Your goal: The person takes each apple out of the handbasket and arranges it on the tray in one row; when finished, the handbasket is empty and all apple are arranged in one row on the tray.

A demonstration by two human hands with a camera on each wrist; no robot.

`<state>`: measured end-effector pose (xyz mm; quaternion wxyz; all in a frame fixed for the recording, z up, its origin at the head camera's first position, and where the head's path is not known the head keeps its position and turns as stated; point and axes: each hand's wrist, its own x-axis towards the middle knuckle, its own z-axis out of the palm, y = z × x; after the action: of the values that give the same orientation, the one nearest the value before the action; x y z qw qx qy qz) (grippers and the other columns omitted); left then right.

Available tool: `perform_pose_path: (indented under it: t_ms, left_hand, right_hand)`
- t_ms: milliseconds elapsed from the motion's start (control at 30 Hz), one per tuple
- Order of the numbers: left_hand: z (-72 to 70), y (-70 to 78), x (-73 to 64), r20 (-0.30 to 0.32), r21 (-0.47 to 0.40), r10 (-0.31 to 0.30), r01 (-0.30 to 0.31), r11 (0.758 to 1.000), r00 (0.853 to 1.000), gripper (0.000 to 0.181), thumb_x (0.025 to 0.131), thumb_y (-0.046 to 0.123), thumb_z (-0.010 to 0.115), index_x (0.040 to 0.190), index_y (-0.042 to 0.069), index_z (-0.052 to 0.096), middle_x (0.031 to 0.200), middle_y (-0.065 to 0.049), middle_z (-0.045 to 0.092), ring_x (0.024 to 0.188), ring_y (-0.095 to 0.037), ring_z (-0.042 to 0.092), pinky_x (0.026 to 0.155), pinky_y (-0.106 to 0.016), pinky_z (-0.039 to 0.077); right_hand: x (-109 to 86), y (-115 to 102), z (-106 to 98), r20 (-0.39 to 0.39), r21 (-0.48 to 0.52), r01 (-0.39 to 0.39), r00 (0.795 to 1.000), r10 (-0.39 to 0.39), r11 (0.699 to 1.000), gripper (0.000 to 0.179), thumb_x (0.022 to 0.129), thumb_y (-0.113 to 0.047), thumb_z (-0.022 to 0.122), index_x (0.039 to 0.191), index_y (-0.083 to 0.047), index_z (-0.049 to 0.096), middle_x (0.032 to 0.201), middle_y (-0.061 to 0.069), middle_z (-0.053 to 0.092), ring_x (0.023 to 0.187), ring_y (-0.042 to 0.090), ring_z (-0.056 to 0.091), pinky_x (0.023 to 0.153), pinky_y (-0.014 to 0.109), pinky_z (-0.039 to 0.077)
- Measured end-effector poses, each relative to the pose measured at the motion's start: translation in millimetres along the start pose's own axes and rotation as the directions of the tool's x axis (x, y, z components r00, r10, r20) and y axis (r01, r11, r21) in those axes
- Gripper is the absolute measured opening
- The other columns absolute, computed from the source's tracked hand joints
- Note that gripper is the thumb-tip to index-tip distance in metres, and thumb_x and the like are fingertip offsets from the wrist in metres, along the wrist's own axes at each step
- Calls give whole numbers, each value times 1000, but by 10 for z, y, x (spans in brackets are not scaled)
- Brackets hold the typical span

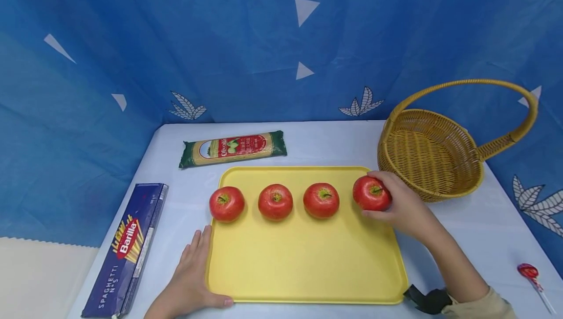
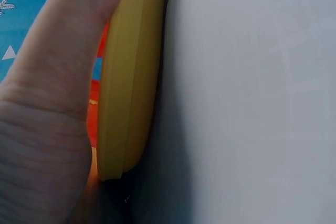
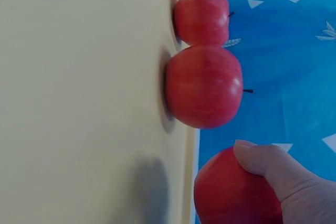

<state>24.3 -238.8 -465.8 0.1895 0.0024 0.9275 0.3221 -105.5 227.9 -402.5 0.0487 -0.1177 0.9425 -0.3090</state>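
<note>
My right hand [image 1: 406, 209] grips a red apple [image 1: 368, 193] at the right end of a row, thumb and fingers on its sides. In the right wrist view that held apple [image 3: 231, 195] appears raised off the yellow tray, its shadow apart from it. Three more red apples, left [image 1: 226, 204], middle [image 1: 275, 202] and right [image 1: 321, 201], sit along the far part of the tray [image 1: 308, 260]. At the tray's near left corner my left hand [image 1: 186, 272] lies with extended fingers along the edge. The left wrist view shows its thumb [image 2: 68, 40] against the tray's rim [image 2: 128, 77].
A wicker basket [image 1: 477, 167] with a tall handle stands right of the tray. Behind the tray lies a green-ended pasta packet [image 1: 233, 149]; a blue spaghetti box [image 1: 125, 250] is at left. A red lollipop [image 1: 529, 271] lies far right. Blue cloth [image 1: 246, 40] hangs behind.
</note>
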Motion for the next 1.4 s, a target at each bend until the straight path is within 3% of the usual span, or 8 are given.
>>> perform_pose_path:
  t_ms: [267,733,1233,1400]
  left_hand:
    - [-2,1,7,2,8,1,-1,1000,1000,160,45,75,85,160,17,-10,168,-15,-3,154,-40,-10,124,-55,-9]
    - [23,-26,-18,-42,12,50,-49,999,998,160,44,77,84,160,16,-8,168,-16,0,154,-42,-6,118,-24,-23]
    - [-7,-10,8,15,8,-11,10,1000,1000,159,46,72,87,160,19,-11,168,-15,-4,154,-40,-11,124,-57,-8]
    - [-3,-13,10,18,11,-7,7,1000,1000,160,46,73,86,160,18,-11,168,-15,-5,153,-40,-11,123,-58,-7]
  right_hand:
    - [32,69,124,59,16,-44,997,43,999,88,74,-32,88,146,-16,41,142,15,46,123,38,54,94,60,53]
    - [43,157,252,70,129,-36,997,27,991,90,74,-34,88,147,-15,37,142,15,45,124,37,54,97,57,53]
    - [55,161,306,89,193,-46,996,29,980,93,75,-37,87,149,-12,35,144,16,44,125,38,54,97,58,53]
    - [39,161,308,104,185,-63,994,45,981,98,76,-38,86,153,-14,30,149,17,40,129,40,51,100,60,50]
